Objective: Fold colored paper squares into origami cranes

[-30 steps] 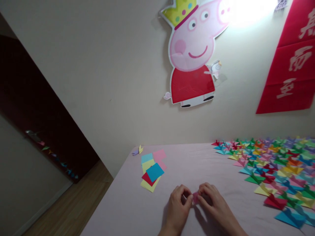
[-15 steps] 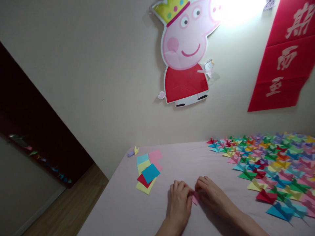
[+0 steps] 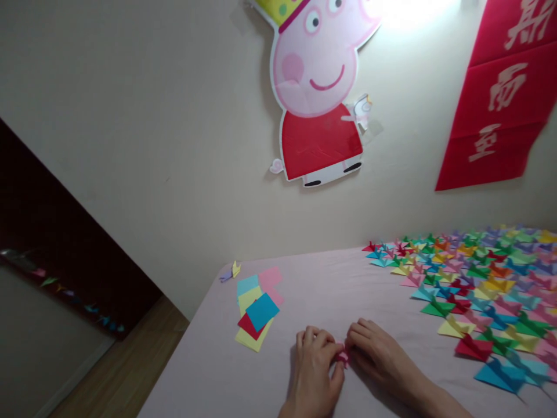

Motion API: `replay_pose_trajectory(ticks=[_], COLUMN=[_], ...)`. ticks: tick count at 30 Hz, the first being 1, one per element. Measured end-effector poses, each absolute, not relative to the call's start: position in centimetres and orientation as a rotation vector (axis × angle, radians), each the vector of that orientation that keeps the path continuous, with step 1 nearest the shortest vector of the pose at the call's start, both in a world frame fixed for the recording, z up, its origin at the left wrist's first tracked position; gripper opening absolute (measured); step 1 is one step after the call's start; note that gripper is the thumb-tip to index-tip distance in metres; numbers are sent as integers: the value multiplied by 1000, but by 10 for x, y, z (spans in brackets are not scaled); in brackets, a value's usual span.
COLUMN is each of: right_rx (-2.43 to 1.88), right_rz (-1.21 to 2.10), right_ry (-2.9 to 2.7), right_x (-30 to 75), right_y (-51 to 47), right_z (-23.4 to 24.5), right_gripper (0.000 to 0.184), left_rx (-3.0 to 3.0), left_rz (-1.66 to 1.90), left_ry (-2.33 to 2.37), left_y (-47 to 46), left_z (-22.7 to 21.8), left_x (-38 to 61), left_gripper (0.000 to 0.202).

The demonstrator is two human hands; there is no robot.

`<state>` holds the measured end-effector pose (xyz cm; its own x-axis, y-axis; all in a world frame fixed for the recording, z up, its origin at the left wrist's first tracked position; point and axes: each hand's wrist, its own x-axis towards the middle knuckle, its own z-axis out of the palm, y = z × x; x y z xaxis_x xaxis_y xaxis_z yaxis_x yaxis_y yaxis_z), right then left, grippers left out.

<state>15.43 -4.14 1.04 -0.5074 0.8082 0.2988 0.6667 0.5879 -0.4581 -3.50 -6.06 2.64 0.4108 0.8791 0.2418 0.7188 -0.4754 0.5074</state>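
Near the front of the table, a small folded piece of pink paper (image 3: 342, 358) sits between my two hands. My left hand (image 3: 317, 363) pinches its left side with thumb and forefinger. From the right, my right hand (image 3: 378, 352) closes its curled fingers at the paper's other edge. Most of the paper is hidden by my fingers, so its folded form cannot be made out.
Loose square paper sheets (image 3: 262, 312) in several colours lie left of my hands. Many folded paper cranes (image 3: 502, 374) fill the right side of the pink-covered table (image 3: 209, 360). Two small folded pieces (image 3: 230, 271) stand at the far left corner. A wall rises behind.
My left thumb has come in against the pink paper, and less of the paper shows between my hands. The whole view has shifted slightly.
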Motion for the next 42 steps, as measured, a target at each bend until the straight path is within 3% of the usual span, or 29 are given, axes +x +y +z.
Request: replay_pose_trajectory(ticks=[25,42], right_rx=[-1236,-1348], right_rz=[708,731], right_ry=[-2121,-2107], right_x=[162,155], right_y=[-32,-24], right_z=[7,17], right_gripper=[18,16], left_rx=[2247,2164], left_rz=[586,541], left_ry=[1706,1802], left_y=[-54,-54], left_z=[39,39], left_x=[-11,-10], left_gripper=[19,15])
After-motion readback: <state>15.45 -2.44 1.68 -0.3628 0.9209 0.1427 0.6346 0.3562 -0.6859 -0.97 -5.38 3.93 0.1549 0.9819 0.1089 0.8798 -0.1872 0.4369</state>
